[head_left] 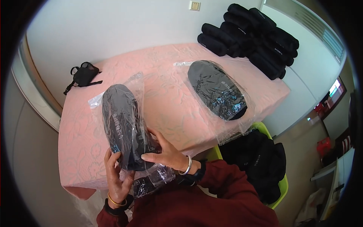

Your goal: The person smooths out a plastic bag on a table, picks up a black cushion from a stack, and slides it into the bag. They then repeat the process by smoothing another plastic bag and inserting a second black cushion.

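Note:
A long, round-ended black padded roll [121, 117] lies inside a clear, wrinkled plastic bag near the table's front edge. My left hand [118, 178] grips its near end from the left, fingers curled against the plastic. From the right, my right hand [168, 151] holds the same end, thumb over the top and fingers along the side. Loose plastic [155, 179] bunches below my hands. Farther right on the table rests a second bagged black padded roll [217, 90], touched by neither hand.
A pink patterned cloth [166, 102] covers the table. Several unbagged black rolls [249, 36] are piled at the back right against the wall. A black strapped mesh item [85, 75] lies at the back left. More black items fill a yellow-green basket [283, 193] at right.

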Tool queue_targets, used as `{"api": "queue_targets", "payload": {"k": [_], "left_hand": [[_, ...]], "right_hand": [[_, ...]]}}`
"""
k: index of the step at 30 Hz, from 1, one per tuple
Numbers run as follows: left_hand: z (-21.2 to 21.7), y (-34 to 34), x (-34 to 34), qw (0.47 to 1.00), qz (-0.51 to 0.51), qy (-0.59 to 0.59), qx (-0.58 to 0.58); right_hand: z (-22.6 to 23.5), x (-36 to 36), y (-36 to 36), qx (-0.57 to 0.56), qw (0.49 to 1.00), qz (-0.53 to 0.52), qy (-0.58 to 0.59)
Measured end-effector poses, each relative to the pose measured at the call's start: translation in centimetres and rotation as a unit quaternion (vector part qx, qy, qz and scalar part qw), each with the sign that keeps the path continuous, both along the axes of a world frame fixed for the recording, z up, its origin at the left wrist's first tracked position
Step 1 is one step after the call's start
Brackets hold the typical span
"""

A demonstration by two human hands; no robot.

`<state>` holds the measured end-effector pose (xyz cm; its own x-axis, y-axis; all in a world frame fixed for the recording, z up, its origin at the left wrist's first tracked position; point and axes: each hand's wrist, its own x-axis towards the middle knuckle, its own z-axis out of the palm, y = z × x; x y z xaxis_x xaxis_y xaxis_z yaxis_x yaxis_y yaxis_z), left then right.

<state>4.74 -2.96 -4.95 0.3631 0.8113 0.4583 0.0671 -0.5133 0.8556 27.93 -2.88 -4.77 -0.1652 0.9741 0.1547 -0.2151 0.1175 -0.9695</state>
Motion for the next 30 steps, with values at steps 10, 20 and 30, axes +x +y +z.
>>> {"api": "queue_targets", "payload": {"k": [10, 20, 30], "left_hand": [[2.9, 2.1, 11.3, 0.995, -0.081, -0.019, 0.046], [-0.4, 2.4, 14.5, 0.977, -0.192, 0.061, -0.065], [-0.7, 1.9, 12.3, 0.991, -0.097, 0.080, 0.049]], "right_hand": [[6.5, 10.8, -1.7, 0.058, 0.988, -0.133, -0.055], [2.5, 18.8, -5.9, 0.069, 0.858, -0.388, -0.329], [4.0, 16.4, -4.8, 0.232, 0.764, -0.380, -0.467]]}}
